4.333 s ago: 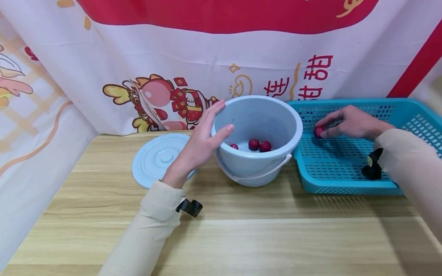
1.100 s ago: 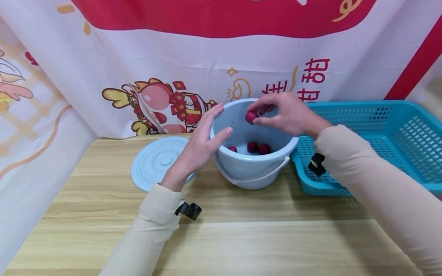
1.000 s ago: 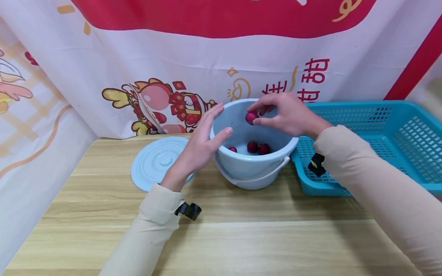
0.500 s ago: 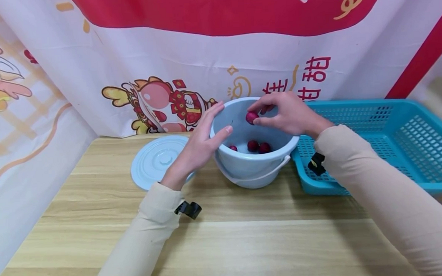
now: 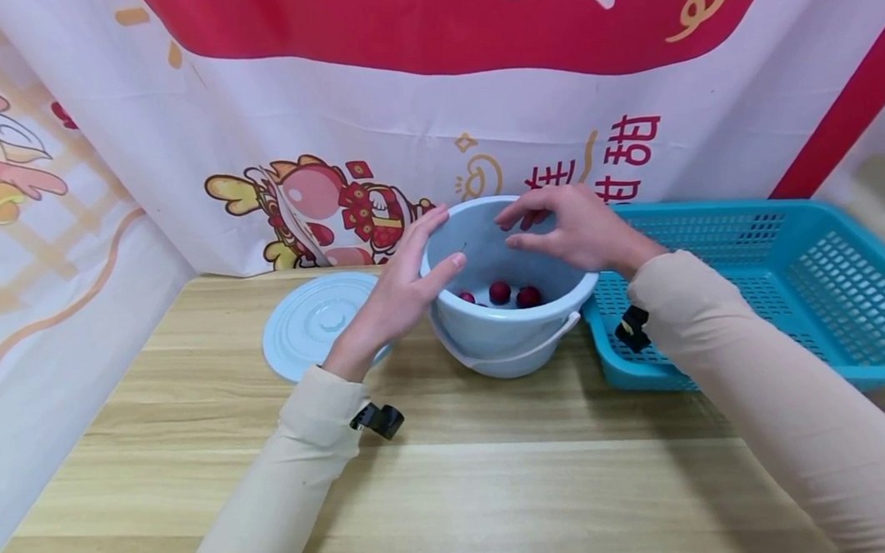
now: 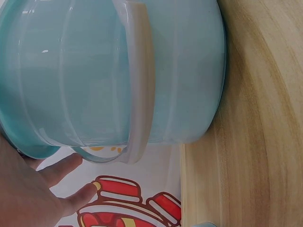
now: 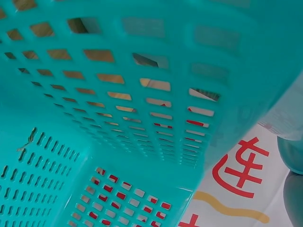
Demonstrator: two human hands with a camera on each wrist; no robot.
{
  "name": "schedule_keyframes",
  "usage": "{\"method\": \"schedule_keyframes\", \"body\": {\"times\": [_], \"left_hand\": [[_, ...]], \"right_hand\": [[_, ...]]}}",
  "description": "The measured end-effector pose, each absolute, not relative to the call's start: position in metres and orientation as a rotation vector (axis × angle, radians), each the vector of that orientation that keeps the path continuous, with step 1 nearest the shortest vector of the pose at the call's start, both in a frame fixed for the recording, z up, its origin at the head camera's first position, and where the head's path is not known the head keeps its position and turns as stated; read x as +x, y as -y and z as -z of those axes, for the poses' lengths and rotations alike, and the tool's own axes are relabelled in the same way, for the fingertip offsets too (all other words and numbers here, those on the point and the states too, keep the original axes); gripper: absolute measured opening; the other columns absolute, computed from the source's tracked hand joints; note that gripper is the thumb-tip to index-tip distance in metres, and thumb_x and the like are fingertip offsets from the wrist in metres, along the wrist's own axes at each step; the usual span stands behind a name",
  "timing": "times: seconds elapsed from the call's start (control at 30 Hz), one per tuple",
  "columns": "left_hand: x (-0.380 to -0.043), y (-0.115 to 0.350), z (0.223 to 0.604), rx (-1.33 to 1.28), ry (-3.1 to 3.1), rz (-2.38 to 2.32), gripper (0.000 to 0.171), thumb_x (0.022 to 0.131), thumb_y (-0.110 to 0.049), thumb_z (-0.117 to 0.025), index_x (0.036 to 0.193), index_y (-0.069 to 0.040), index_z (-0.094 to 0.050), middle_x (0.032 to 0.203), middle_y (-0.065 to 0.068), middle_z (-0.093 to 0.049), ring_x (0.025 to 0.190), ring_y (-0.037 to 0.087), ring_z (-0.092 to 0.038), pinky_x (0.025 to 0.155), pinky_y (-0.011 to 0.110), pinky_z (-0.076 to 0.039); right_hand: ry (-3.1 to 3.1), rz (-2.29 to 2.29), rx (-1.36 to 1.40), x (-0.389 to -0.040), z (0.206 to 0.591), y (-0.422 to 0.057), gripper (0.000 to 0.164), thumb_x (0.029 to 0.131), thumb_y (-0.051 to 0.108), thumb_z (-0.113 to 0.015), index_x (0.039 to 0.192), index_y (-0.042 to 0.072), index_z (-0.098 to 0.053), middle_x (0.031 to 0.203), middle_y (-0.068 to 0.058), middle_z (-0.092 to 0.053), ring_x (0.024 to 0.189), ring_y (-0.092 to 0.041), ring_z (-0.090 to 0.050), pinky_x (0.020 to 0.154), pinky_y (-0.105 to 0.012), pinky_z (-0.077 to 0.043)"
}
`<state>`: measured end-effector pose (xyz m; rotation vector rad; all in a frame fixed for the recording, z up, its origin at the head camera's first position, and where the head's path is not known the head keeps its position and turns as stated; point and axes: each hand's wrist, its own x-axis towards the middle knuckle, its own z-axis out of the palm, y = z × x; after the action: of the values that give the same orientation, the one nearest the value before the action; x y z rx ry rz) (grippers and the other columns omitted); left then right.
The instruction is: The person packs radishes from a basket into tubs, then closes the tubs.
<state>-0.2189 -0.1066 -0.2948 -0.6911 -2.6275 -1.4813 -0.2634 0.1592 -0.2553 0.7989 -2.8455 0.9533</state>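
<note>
My left hand (image 5: pixel 405 283) holds the rim of the light blue bucket (image 5: pixel 506 340), thumb over the inner edge; in the left wrist view, fingers (image 6: pixel 61 172) spread beside the bucket's outer wall. Above the bucket's mouth, my right hand (image 5: pixel 571 228) has its thumb and fingers parted with nothing between them. Dark red, plum-like round fruits lie on the bucket's bottom: one in the middle (image 5: pixel 499 292), another to its right (image 5: pixel 529 297) and one partly hidden by the near rim (image 5: pixel 466 297). The bucket's handle (image 6: pixel 142 85) hangs down its near side.
A round light blue lid (image 5: pixel 313 321) lies on the wooden table (image 5: pixel 454 493) left of the bucket. Right beside the bucket stands a turquoise perforated basket (image 5: pixel 826 290), partly hidden by my right arm. A printed cloth (image 5: pixel 374 121) hangs behind.
My right hand earlier took a fruit from the basket and carried it over the bucket. Now its fingers have let go of it, and the fruits inside have shifted. The left hand stays put.
</note>
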Motion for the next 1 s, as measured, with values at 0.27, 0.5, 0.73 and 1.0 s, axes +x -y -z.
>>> {"method": "schedule_keyframes", "body": {"times": [0.27,0.5,0.73,1.0], "left_hand": [[-0.220,0.107,0.296,-0.699,2.634,1.471,0.075,0.103,-0.047,-0.055,0.168,-0.022,-0.028,0.178,-0.007,-0.020,0.163,0.026,-0.025,0.126,0.065,-0.034],[-0.220,0.106,0.295,-0.686,2.637,1.466,0.074,0.103,-0.047,-0.056,0.168,-0.023,-0.029,0.178,-0.008,-0.021,0.163,0.025,-0.026,0.126,0.064,-0.034],[-0.219,0.108,0.293,-0.662,2.641,1.423,0.074,0.103,-0.049,-0.056,0.168,-0.026,-0.029,0.178,-0.007,-0.022,0.162,0.026,-0.028,0.125,0.064,-0.037],[-0.221,0.108,0.294,-0.548,2.614,1.353,0.072,0.105,-0.053,-0.054,0.168,-0.025,-0.031,0.176,-0.007,-0.026,0.161,0.023,-0.031,0.126,0.059,-0.038]], "right_hand": [[2.853,-0.987,0.784,-0.261,0.253,-0.161,0.042,0.093,0.023,-0.082,0.134,0.016,-0.074,0.131,-0.011,-0.073,0.113,-0.030,-0.068,0.100,-0.054,-0.060],[2.915,-1.087,0.736,-0.258,0.242,-0.163,0.048,0.094,0.030,-0.081,0.139,0.020,-0.069,0.137,-0.008,-0.069,0.118,-0.027,-0.067,0.101,-0.052,-0.061],[2.913,-1.158,0.726,-0.247,0.229,-0.155,0.058,0.094,0.032,-0.080,0.147,0.019,-0.063,0.147,-0.007,-0.064,0.126,-0.030,-0.067,0.103,-0.056,-0.059],[2.896,-1.138,0.659,-0.234,0.220,-0.132,0.067,0.094,0.038,-0.079,0.154,0.023,-0.055,0.155,-0.006,-0.058,0.134,-0.031,-0.061,0.107,-0.057,-0.057]]}}
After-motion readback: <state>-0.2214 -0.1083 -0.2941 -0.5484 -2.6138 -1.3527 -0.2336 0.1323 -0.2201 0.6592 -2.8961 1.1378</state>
